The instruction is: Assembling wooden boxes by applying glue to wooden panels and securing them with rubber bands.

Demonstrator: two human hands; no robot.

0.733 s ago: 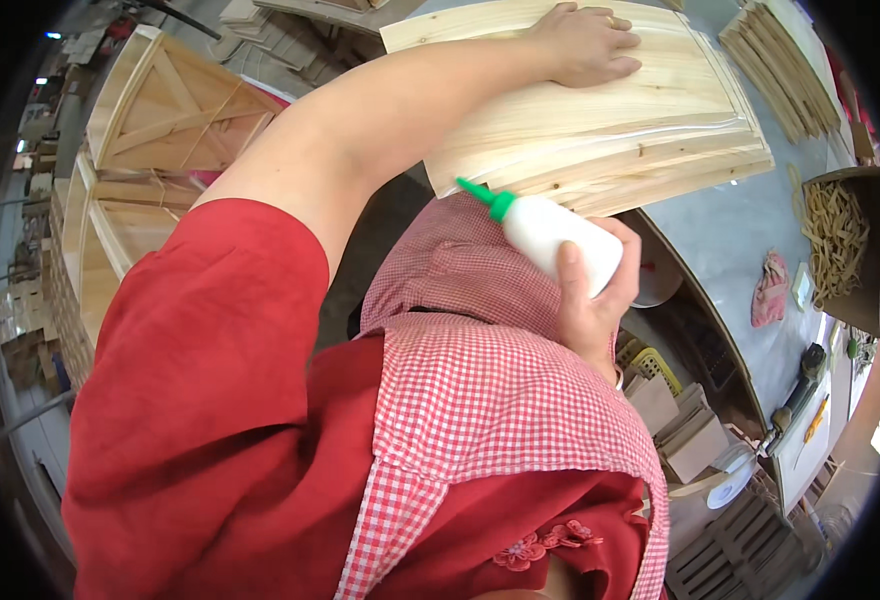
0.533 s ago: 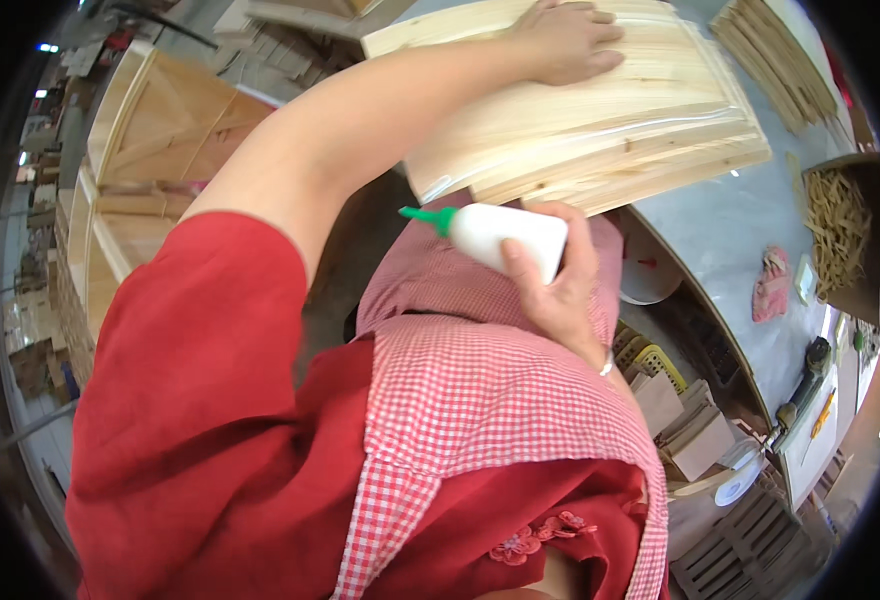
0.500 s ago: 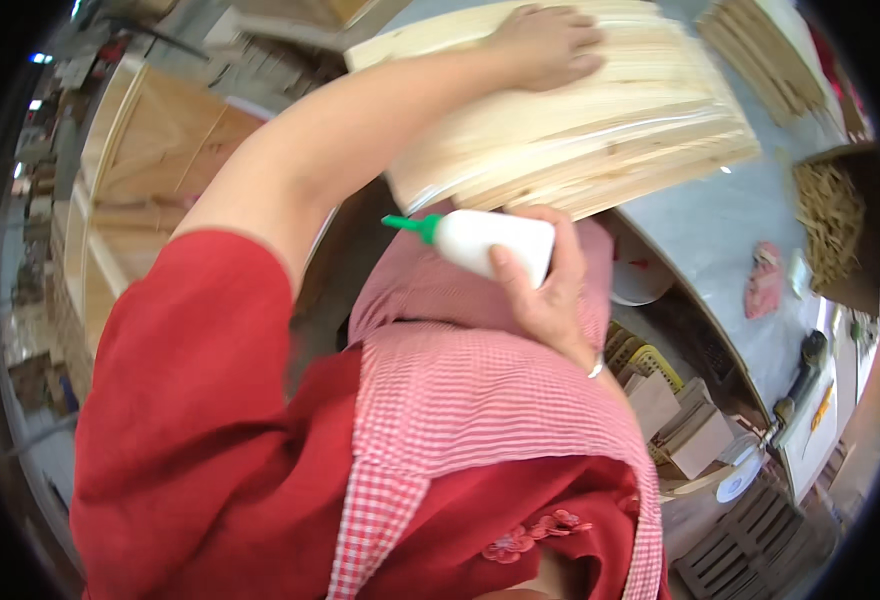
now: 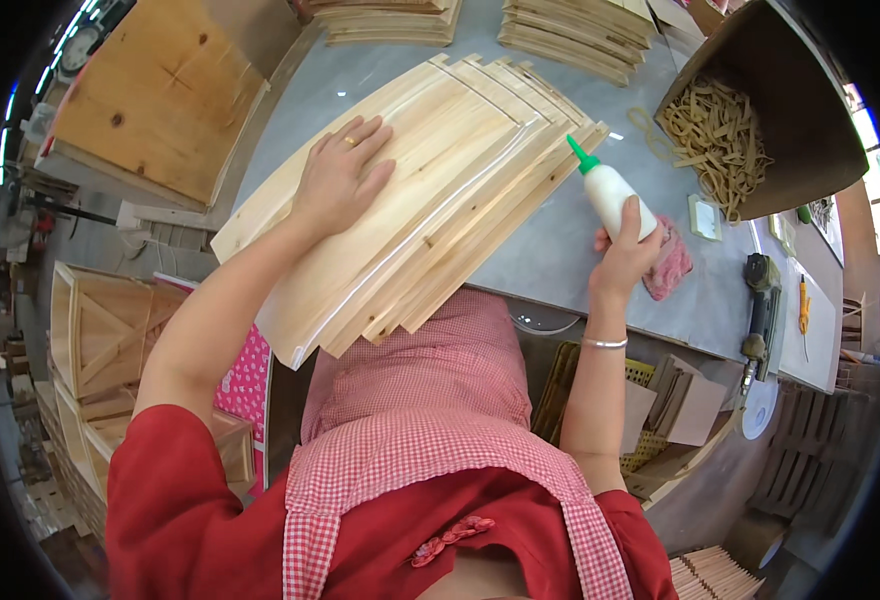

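A stack of staggered pale wooden boards (image 4: 430, 185) lies at a slant across the near edge of the table, overhanging it toward me. White lines of glue run along the exposed board edges. My left hand (image 4: 345, 175) rests flat on the top board with its fingers spread. In my right hand (image 4: 625, 250) is a white squeeze bottle (image 4: 608, 195) with a green nozzle, tilted up and to the left. The nozzle tip is close to the right end of the stack. A crumpled pink cloth (image 4: 670, 262) lies just beside the right hand.
A box of tan rubber bands (image 4: 715, 140) stands on the grey table (image 4: 520, 255) at the right. Beyond it lie a pneumatic tool (image 4: 758, 310) and an orange-handled tool (image 4: 804, 305). More board stacks (image 4: 575, 35) sit at the back. A wooden box (image 4: 160, 100) is at the left.
The bottle has moved right and its nozzle now points up instead of left. My left hand has drawn nearer across the boards. The whole view has shifted, showing more table.
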